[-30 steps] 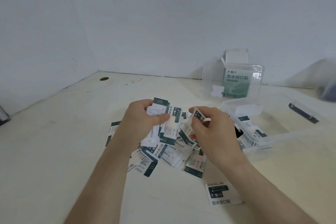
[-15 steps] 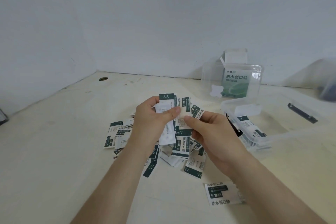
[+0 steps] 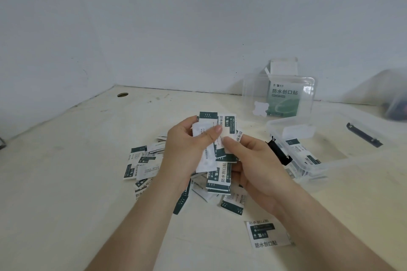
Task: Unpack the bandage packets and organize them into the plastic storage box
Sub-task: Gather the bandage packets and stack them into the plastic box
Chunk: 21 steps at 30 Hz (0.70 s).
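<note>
My left hand [image 3: 187,149] holds a stack of white-and-dark-green bandage packets [image 3: 211,119] above the table, thumb pressed on the top one. My right hand [image 3: 255,160] pinches the right edge of the same stack, with one packet [image 3: 239,136] between its fingers. Under both hands lies a loose pile of packets [image 3: 143,160]. The clear plastic storage box [image 3: 312,169] stands open to the right with a few packets [image 3: 299,149] inside. One packet [image 3: 266,234] lies apart near my right forearm.
The box's clear lid [image 3: 251,94] leans upright at the back, with the opened green bandage carton [image 3: 284,99] behind it. A dark clip [image 3: 363,137] lies at the right. A cable hole [image 3: 122,95] marks the table's far left. Walls close off the back and left.
Both hands have risen from the pile with the gathered packets and come closer together. The stack in my left hand has grown as my right hand added a packet to it.
</note>
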Tool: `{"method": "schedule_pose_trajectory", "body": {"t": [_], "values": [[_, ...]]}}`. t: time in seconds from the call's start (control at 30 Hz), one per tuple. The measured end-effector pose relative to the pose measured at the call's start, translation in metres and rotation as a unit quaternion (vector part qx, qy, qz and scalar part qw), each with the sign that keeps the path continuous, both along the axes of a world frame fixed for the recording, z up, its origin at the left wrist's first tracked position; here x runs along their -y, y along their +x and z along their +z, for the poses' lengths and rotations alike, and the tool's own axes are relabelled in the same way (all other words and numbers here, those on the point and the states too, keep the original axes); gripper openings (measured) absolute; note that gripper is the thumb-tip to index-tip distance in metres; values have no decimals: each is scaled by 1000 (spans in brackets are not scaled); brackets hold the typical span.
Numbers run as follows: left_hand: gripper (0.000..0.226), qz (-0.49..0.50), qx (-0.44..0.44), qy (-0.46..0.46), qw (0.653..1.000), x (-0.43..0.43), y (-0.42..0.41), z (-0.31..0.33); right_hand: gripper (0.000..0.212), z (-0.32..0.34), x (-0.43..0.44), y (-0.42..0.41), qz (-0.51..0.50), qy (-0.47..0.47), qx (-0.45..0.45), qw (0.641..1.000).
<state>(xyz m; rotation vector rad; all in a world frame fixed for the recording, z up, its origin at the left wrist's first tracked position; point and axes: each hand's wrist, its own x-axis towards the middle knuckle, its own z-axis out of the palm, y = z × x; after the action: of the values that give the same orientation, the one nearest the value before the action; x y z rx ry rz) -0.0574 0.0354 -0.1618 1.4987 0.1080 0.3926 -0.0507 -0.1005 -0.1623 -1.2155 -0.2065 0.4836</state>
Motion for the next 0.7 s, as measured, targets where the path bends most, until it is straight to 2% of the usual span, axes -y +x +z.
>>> {"method": "schedule_pose_trajectory", "body": {"t": [0.17, 0.33, 0.43, 0.6, 0.7], "values": [[6, 36, 11, 55, 998, 2, 1, -2, 21, 0, -1, -1, 9, 19, 4, 1000], [28, 48, -9, 92, 995, 6, 3, -4, 21, 1, -2, -4, 27, 41, 0, 999], [32, 62, -1, 86, 994, 6, 3, -4, 19, 1, -1, -4, 20, 34, -1, 999], [20, 130, 34, 83, 987, -3, -2, 3, 16, 3, -1, -2, -9, 15, -25, 1000], [8, 183, 125, 72, 972, -6, -8, 12, 13, 4, 0, -2, -9, -13, -44, 999]]}}
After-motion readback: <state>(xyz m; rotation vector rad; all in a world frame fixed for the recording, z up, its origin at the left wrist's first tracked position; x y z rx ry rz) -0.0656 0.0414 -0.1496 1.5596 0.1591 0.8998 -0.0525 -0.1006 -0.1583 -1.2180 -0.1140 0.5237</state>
